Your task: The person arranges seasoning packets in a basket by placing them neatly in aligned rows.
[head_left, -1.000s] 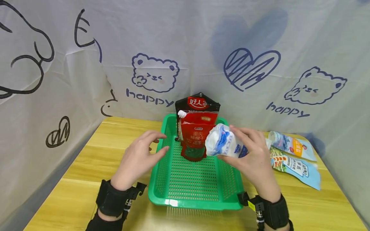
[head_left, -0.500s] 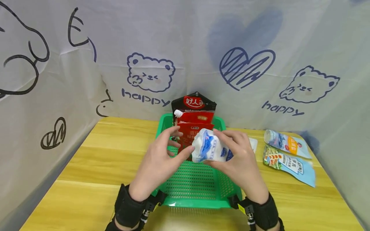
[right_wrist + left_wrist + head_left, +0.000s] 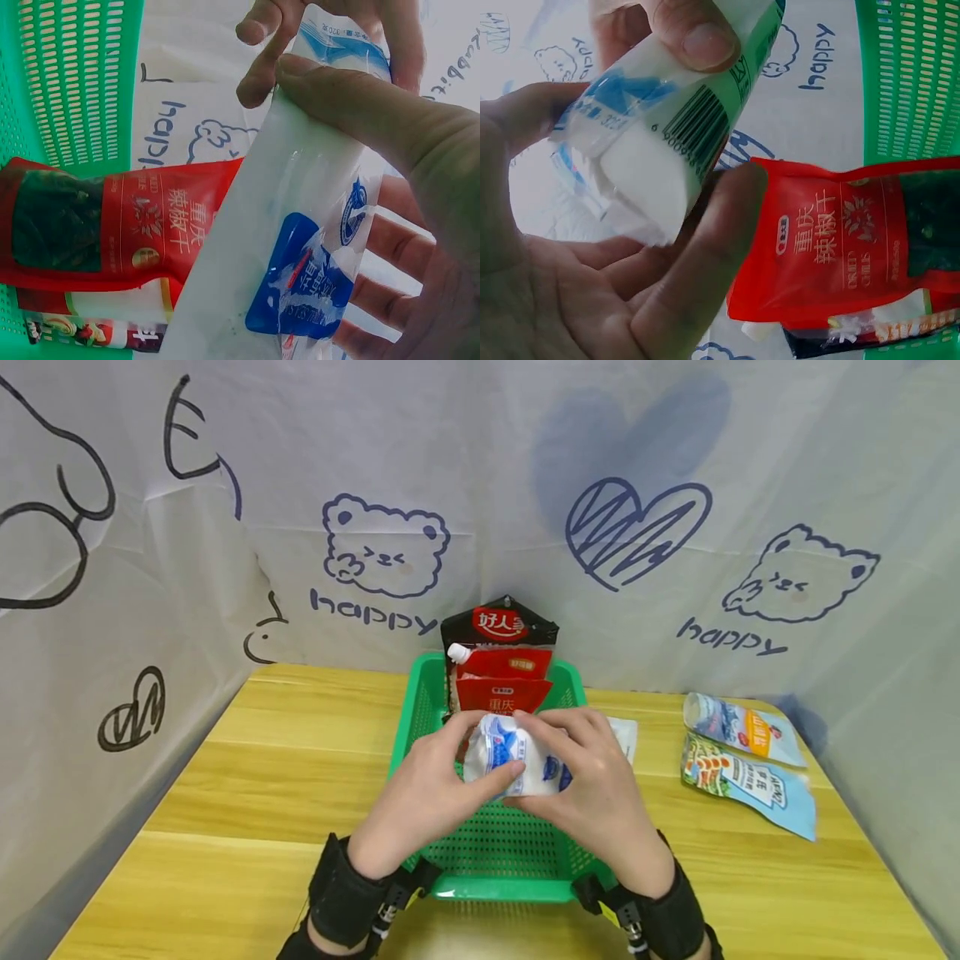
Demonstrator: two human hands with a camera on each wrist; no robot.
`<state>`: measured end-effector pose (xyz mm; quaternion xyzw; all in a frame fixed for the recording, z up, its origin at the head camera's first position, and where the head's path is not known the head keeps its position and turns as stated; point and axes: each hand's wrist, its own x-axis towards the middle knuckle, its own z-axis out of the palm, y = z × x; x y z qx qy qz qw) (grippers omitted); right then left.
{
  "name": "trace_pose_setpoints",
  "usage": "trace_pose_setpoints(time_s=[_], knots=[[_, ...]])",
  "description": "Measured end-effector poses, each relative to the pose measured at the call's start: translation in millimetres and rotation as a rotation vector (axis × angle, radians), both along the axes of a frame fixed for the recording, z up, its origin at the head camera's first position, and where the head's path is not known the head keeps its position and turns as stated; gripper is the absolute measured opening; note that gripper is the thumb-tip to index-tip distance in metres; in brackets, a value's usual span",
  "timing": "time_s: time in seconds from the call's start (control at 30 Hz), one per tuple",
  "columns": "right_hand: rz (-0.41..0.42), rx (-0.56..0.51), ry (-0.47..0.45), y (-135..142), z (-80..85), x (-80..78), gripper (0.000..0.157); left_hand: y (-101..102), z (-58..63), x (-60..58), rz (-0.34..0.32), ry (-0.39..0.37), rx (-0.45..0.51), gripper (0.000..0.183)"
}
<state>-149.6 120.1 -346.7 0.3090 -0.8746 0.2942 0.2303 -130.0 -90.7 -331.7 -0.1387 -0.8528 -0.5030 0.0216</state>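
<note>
Both hands grip a white plastic bag [image 3: 491, 750] with blue print, held tilted above the green basket [image 3: 502, 889]. My left hand [image 3: 423, 793] pinches its left end, thumb across the front and fingers behind. Along the bag's middle lies the grip of my right hand [image 3: 596, 777], thumb below and fingers over the top in the head view; the bag's pale far end shows beyond that hand. A barcode and crimped end of the bag [image 3: 652, 150] show in the left wrist view. Behind the hands stands a red dried-chili pouch [image 3: 498, 693], its lower part hidden in the head view.
In the basket's back stand a red pouch with a white spout cap [image 3: 517, 662] and a black-and-red bag [image 3: 456, 633]. To the right on the wooden table [image 3: 262, 793] lie two light-blue pouches, one with orange [image 3: 750, 731] and one marked Heinz [image 3: 761, 789]. Drawn-on white cloth hangs behind.
The right hand has brought the bag left and lower, over the basket. My left hand has come in from the left and taken hold of the bag's near-left end.
</note>
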Motion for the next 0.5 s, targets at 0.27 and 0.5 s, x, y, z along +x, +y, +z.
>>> trace_pose_setpoints(time_s=[0.27,0.5], knots=[[0.046,-0.013,0.016,-4.2,-1.1,-0.1,0.089,-1.5,-1.2,0.2,-0.033,0.055,0.058,0.042],[0.109,-0.054,0.005,-1.7,-2.9,-3.3,0.095,-3.8,1.9,1.2,-0.010,0.085,0.105,0.041]])
